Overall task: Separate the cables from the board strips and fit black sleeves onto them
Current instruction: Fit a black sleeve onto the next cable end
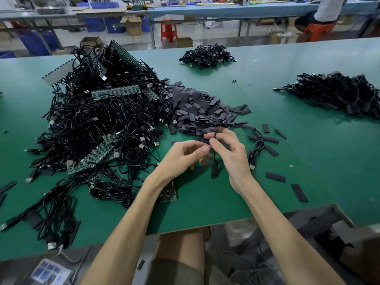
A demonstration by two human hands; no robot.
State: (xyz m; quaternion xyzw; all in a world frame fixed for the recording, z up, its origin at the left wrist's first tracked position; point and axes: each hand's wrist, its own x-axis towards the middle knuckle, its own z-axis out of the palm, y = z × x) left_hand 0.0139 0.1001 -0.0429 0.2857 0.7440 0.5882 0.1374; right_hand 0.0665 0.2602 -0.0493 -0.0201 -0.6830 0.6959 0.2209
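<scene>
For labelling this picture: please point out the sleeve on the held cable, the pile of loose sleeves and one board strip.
sleeve on the held cable [214, 171]: head view, lower half.
pile of loose sleeves [202, 108]: head view, heap's middle.
board strip [116, 91]: head view, green face.

A green table [267, 95] is carrying a tangle of cables and board strips [98, 124] on its left, a heap of black sleeves [197, 108] lying just beside it. A small cable pile [207, 55] is sitting far, a larger cable pile [337, 93] right, and loose sleeves [299, 192] are lying near right.
</scene>
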